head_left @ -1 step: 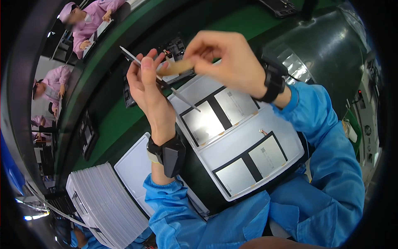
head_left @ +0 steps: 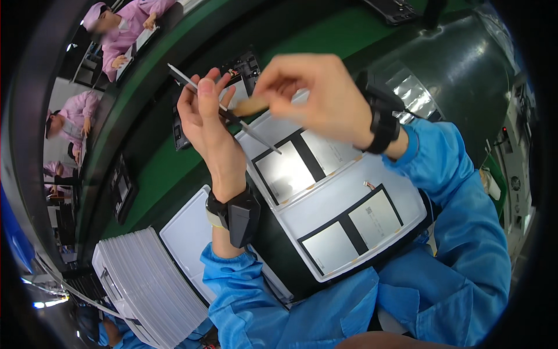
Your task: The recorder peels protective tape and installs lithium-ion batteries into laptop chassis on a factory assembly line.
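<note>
My left hand (head_left: 204, 119) is closed on a slender dark tool (head_left: 231, 117) with pale, pointed ends, pinned between thumb and fingers and slanting down to the right. Just right of it, my right hand (head_left: 317, 96), somewhat blurred, pinches a tan strip (head_left: 251, 106) whose other end is close to the left fingertips; whether they touch it I cannot tell. Below both hands lies a white tray (head_left: 290, 219) holding silver, black-edged battery packs (head_left: 285, 173). A small wire lead (head_left: 368, 185) shows beside the nearer pack. Behind the hands, an opened black device (head_left: 246, 71) is partly hidden.
A tall stack of white trays (head_left: 152, 285) stands at the lower left, beside another white tray (head_left: 189, 232). A dark device part (head_left: 121, 189) lies on the green bench at left. Clear film (head_left: 415, 96) lies at right. People in pink (head_left: 131, 35) work across the bench.
My right hand has shifted slightly down toward me, and the tan strip has come lower with it. My left hand and the slender tool have stayed almost still.
</note>
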Tool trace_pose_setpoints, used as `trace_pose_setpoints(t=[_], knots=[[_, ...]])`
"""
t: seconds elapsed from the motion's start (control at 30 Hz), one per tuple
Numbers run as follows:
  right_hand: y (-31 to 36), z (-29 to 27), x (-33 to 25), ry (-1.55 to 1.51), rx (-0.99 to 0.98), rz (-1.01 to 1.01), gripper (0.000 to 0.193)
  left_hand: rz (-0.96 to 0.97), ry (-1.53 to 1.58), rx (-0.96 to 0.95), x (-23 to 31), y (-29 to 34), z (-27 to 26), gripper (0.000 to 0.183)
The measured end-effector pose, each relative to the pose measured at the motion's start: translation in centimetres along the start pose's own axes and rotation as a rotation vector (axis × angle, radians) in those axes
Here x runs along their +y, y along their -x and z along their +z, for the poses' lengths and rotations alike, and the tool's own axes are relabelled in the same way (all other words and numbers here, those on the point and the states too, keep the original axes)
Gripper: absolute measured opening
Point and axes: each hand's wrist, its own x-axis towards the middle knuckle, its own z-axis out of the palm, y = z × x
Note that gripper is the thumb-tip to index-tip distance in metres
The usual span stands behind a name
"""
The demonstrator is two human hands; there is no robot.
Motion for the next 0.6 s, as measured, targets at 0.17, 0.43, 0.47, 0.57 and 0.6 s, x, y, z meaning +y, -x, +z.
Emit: trace_pose_setpoints(t=[0.17, 0.43, 0.47, 0.57, 0.6], knots=[[1.6, 2.1, -1.8, -0.020, -0.018, -0.036, 0.012, 0.046, -0.074, 0.090, -0.6, 0.7, 0.3, 0.063], [-0.5, 0.2, 1.5, 0.046, 0.074, 0.012, 0.009, -0.105, 0.234, 0.079, 0.4, 0.0, -0.1, 0.081], [-0.6, -0.1, 1.4, 0.109, 0.083, -0.013, 0.008, -0.068, 0.219, 0.106, 0.4, -0.6, -0.8, 0.082], [0.4, 0.8, -0.9, 0.171, -0.011, -0.218, 0.008, 0.006, 0.158, 0.185, 0.7, -1.2, -1.5, 0.085], [1.4, 1.8, -1.6, 0.158, -0.054, -0.221, 0.011, 0.034, 0.130, 0.220, 0.4, -1.2, -1.4, 0.085]])
